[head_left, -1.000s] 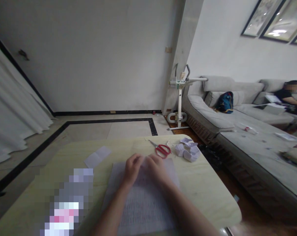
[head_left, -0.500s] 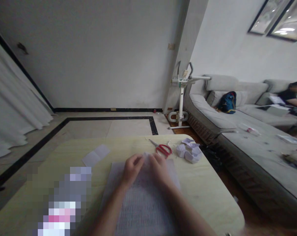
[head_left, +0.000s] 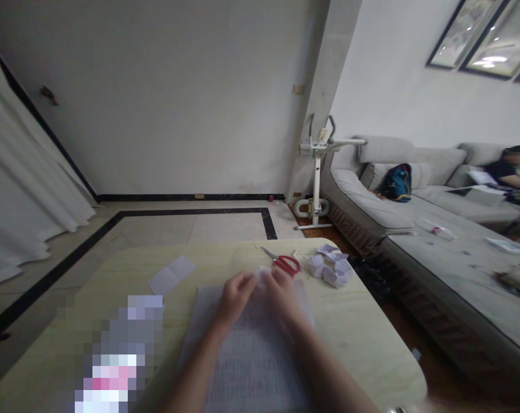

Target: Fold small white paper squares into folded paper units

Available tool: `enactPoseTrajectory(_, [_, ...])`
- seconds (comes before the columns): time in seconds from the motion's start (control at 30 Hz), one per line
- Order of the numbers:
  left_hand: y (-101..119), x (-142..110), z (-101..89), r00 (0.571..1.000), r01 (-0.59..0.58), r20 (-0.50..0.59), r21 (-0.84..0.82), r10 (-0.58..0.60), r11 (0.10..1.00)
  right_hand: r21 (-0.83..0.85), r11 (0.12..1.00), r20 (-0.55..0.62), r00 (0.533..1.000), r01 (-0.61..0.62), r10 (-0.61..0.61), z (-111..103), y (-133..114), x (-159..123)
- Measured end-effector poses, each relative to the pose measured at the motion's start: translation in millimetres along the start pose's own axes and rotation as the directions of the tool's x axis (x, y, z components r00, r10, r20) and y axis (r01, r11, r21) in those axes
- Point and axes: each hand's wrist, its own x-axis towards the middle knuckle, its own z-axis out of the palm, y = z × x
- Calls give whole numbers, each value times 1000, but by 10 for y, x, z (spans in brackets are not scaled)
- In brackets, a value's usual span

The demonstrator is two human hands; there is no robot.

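A small piece of white paper [head_left: 262, 272] is pinched between my two hands, partly covered by the fingers. My left hand [head_left: 237, 295] has its fingers closed on the paper's left side. On the other side my right hand [head_left: 281, 291] grips it too, fingers curled. Both are above the far part of a large printed sheet [head_left: 251, 367] lying on the table. Red-handled scissors [head_left: 286, 264] lie just beyond my right hand, blades pointing to the far left. Several folded paper pieces [head_left: 332, 266] are grouped to their right.
The pale wooden table [head_left: 363, 338] has rounded corners. A creased paper slip [head_left: 172, 275] lies at its left, nearer me a pixelated patch. Beyond stand an exercise machine [head_left: 315, 178] and a grey sofa [head_left: 440, 258] with a blue backpack [head_left: 396, 183]. A person [head_left: 511, 172] sits at the far right.
The paper between my hands shows more clearly above the fingers than a second ago. My hands shift slightly around it; the camera view sways a little. Scissors and folded pieces stay put.
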Motion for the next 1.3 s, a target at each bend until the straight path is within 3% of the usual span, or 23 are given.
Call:
enactPoseTrajectory(0.3, [-4, -20, -1, 999, -41, -11, 63, 42, 997, -35, 999, -55, 998, -42, 40, -19, -1, 23])
enactPoseTrajectory(0.47, [4, -17, 1, 997, -72, -15, 93, 74, 993, -81, 997, -60, 998, -5, 0, -15, -17, 17])
enactPoseTrajectory(0.83, [-5, -5, 2, 998, -55, 6, 116, 55, 992, -16, 1000, -21, 1000, -17, 16, -18, -92, -11])
enactPoseTrajectory(1.3, [40, -11, -2, 1000, -17, -25, 51, 19, 999, 55, 997, 64, 996, -59, 56, -43, 12, 13])
